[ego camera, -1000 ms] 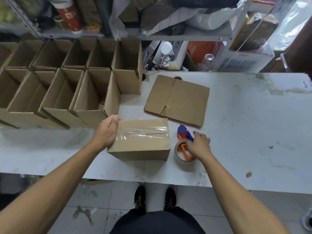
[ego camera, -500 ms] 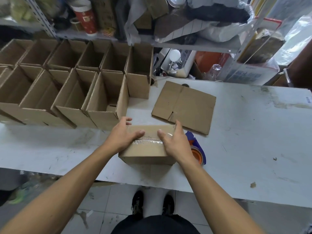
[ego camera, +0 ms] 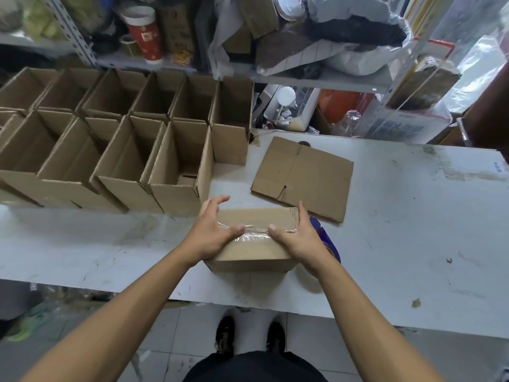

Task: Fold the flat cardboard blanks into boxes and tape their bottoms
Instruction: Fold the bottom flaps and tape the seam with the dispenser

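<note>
A folded cardboard box [ego camera: 252,250] lies bottom-up near the table's front edge, with a strip of clear tape [ego camera: 256,236] across its seam. My left hand [ego camera: 210,234] holds its left end, thumb on the tape and fingers spread over the far corner. At the box's right end is my right hand [ego camera: 298,239], thumb on the tape and fingers down the side. A blue and orange tape dispenser [ego camera: 329,244] lies just behind my right wrist, mostly hidden. One flat cardboard blank [ego camera: 305,175] lies beyond the box.
Several open-topped folded boxes [ego camera: 176,166] stand in two rows on the left of the white table [ego camera: 413,216]. A cluttered metal shelf [ego camera: 325,79] runs along the back. My feet [ego camera: 249,336] stand on the tiled floor below the table's edge.
My right hand let go of the tape dispenser and came onto the box's right end. Both thumbs now lie on the tape. The view has moved closer to the table.
</note>
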